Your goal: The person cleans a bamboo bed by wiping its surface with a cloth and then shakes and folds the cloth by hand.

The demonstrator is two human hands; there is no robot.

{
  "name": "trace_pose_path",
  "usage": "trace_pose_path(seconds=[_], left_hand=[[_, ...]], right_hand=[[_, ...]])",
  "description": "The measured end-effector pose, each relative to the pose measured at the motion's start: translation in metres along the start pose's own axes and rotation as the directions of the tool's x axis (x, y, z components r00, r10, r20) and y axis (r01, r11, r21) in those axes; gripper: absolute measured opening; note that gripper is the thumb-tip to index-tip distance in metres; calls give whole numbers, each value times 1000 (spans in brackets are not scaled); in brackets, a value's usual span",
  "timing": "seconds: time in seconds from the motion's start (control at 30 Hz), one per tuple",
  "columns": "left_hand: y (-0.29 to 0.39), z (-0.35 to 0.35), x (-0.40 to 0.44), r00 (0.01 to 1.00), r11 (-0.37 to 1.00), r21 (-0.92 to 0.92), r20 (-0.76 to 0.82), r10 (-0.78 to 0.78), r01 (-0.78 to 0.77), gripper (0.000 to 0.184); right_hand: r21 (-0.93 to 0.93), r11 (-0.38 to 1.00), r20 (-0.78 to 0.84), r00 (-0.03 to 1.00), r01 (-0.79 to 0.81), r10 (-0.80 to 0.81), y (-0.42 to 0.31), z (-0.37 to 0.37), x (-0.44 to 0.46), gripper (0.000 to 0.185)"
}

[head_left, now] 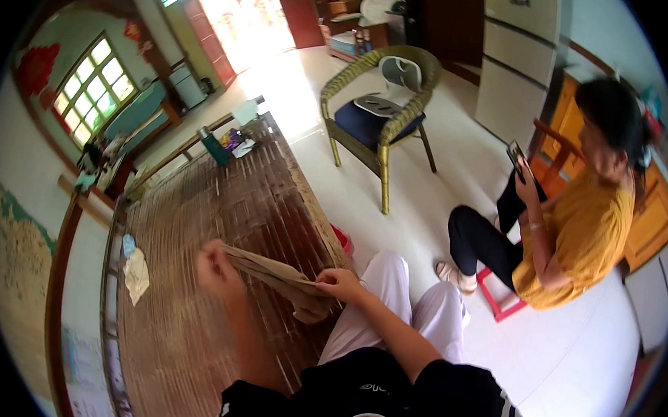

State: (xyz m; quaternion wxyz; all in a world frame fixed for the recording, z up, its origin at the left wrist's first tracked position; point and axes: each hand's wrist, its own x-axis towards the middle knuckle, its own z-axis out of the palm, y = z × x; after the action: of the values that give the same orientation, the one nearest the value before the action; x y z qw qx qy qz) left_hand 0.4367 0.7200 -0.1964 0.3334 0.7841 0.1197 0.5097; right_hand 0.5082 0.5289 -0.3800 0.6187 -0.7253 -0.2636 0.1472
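A brown cloth (270, 272) is stretched between my two hands above a slatted bamboo bed (168, 351). What kind of garment or cloth it is, I cannot make out. My left hand (221, 272), blurred by motion, is closed on its upper left end. At the other side my right hand (339, 284) pinches its edge near my knees. A bunched part of the cloth hangs down below my right fingers, close to the bed's slats.
On the bed lie a cream cloth (136, 276), a dark green bottle (213, 147) and small items. A wicker armchair (387, 136) stands beyond. To my right a person in a yellow top (586, 229) sits holding a phone (515, 159). A refrigerator (516, 74) stands behind.
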Motion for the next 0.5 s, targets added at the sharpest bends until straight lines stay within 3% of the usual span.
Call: trace_pose_path(seconds=[0.07,0.1,0.17,0.2,0.3,0.33,0.4,0.43,0.5], left_hand=[[14,-13,32,921,939,-162,-305,243,-302,10],[33,-21,44,914,945,-141,-330,235,-294,10],[67,-33,57,774,908,-271,-627,87,-321,9],[69,-35,53,768,913,-253,-633,94,-320,9],[73,-28,32,960,910,-333,-211,184,-248,3],[55,-18,19,994,929,-354,-47,100,-110,3],[18,4,-22,937,922,-296,314,-154,251,9],[25,13,-40,924,947,-187,333,-188,260,11],[10,38,-80,898,912,-270,399,-185,308,9]], right_hand=[[-112,989,-34,995,-95,91,11,-3,-1,19],[-126,989,-2,997,-81,82,14,-4,0,19],[133,977,-24,985,-169,173,20,-3,2,19],[160,974,-13,986,-161,166,19,-3,3,21],[151,982,91,991,-115,102,6,-6,2,23],[133,983,152,983,-127,106,-1,-7,2,27],[118,987,214,974,-107,80,-9,-4,-2,25],[85,993,276,959,-86,60,-13,-6,-4,24],[4,997,282,956,-80,75,-23,-9,-7,26]])
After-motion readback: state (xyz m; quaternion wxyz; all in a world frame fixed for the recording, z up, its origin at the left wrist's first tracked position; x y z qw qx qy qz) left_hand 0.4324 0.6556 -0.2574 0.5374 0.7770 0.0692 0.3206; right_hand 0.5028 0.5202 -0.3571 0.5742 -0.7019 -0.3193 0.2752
